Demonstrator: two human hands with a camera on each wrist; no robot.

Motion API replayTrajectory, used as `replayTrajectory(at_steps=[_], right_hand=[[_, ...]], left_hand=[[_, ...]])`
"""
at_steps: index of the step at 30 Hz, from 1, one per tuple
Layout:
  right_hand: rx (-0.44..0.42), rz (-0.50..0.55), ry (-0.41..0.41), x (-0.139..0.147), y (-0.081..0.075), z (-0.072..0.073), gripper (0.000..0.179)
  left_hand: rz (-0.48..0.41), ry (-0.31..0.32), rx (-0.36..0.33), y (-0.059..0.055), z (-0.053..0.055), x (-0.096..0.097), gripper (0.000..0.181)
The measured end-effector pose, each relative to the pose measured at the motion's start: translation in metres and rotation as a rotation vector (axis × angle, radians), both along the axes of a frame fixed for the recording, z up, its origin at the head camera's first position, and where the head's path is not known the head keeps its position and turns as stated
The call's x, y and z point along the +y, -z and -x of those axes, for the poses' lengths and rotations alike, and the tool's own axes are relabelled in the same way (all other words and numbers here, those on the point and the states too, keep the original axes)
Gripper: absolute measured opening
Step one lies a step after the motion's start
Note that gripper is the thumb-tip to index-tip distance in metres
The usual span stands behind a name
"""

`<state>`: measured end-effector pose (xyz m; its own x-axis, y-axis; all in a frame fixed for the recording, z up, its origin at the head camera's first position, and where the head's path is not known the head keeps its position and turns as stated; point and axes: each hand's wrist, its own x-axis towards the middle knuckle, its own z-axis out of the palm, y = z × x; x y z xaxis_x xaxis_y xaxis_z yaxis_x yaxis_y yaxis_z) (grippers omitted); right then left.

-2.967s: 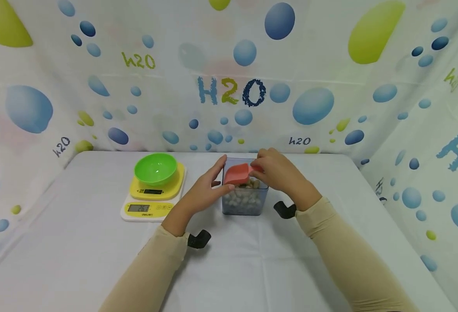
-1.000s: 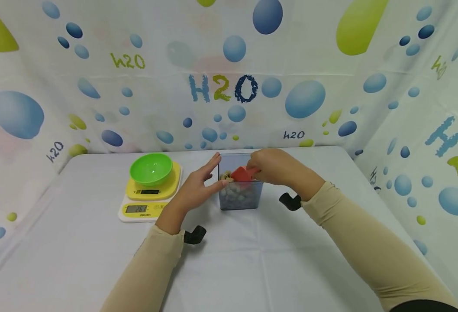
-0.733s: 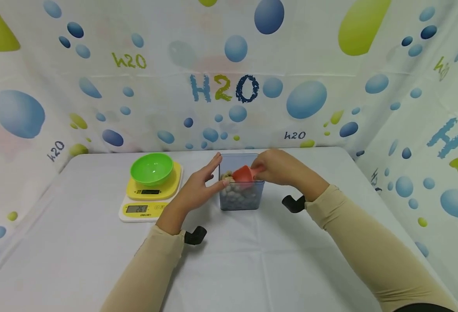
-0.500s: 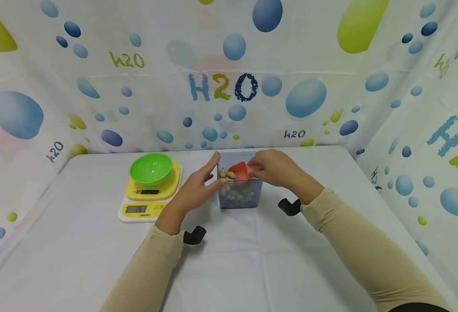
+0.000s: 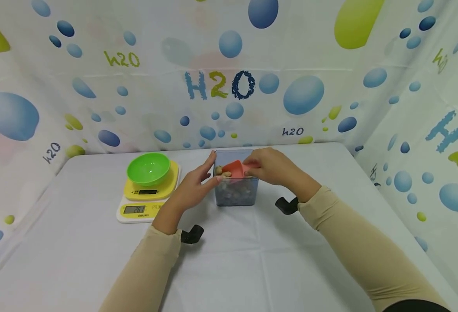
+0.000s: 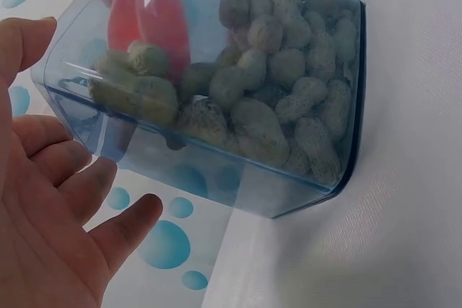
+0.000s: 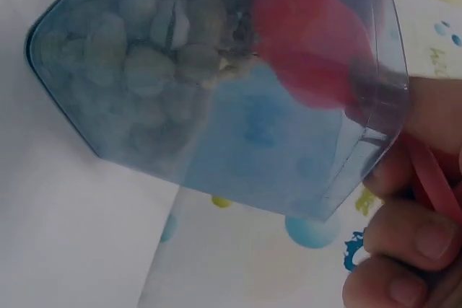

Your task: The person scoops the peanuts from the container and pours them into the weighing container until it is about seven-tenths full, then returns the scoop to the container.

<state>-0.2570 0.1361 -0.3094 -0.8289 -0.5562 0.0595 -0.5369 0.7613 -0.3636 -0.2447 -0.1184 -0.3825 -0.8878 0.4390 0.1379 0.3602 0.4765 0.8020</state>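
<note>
Scoop (image 5: 235,168) in tub (image 5: 233,155) of peanuts (image 5: 226,174), between right hand (image 5: 272,167) gripping scoop handle (image 7: 435,182) and outspread left hand (image 5: 191,188) at rim (image 5: 237,178)

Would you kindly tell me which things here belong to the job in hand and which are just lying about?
For the job:
red scoop, in the right hand
in-shell peanuts
transparent plastic container, with the left hand at its side
probably the green bowl on the digital kitchen scale

Just surroundings:
white tablecloth
H2O-print curtain

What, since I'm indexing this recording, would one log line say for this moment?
right hand: holds red scoop inside blue-tinted container | contents: peanuts | left hand: beside container | green bowl: on scale
</note>
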Motion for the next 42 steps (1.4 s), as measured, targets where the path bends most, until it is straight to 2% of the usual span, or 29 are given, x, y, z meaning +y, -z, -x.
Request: replayTrajectory(at_steps=[5,9,14,17,22,24,28,31,38,42], right_hand=[[-0.009,0.016,-0.04,0.004,-0.002,0.003,0.026],[-0.023,0.019,-0.008,0.004,0.0,0.004,0.027],[0.018,-0.033,0.016,-0.005,0.001,0.001,0.029],[0.016,-0.045,-0.016,-0.006,-0.001,0.002,0.028],[-0.039,-0.038,-0.077,0.003,-0.002,0.01,0.028],[-0.039,-0.058,-0.074,0.003,-0.003,0.01,0.027],[0.025,-0.166,-0.047,-0.005,-0.008,0.006,0.023],[0.042,-0.204,-0.044,-0.012,-0.008,0.003,0.017],[-0.038,-0.08,-0.006,-0.012,-0.004,0.003,0.024],[-0.033,-0.044,-0.006,-0.01,0.002,0.006,0.028]], left_hand=[[-0.005,-0.002,-0.008,-0.001,0.0,0.0,0.072],[-0.011,0.008,-0.012,-0.002,-0.001,0.001,0.072],[-0.023,0.004,-0.003,-0.002,-0.001,0.001,0.07],[-0.027,0.007,-0.004,-0.001,-0.001,0.001,0.071],[-0.031,0.015,-0.018,0.0,-0.001,0.001,0.072],[-0.035,0.02,-0.018,0.0,0.0,0.001,0.072],[-0.05,0.025,-0.015,-0.001,0.002,0.001,0.072],[-0.061,0.024,-0.02,0.0,0.002,0.001,0.071],[-0.066,0.021,-0.03,-0.001,0.001,0.002,0.071],[-0.058,0.026,-0.025,-0.002,0.0,0.002,0.071]])
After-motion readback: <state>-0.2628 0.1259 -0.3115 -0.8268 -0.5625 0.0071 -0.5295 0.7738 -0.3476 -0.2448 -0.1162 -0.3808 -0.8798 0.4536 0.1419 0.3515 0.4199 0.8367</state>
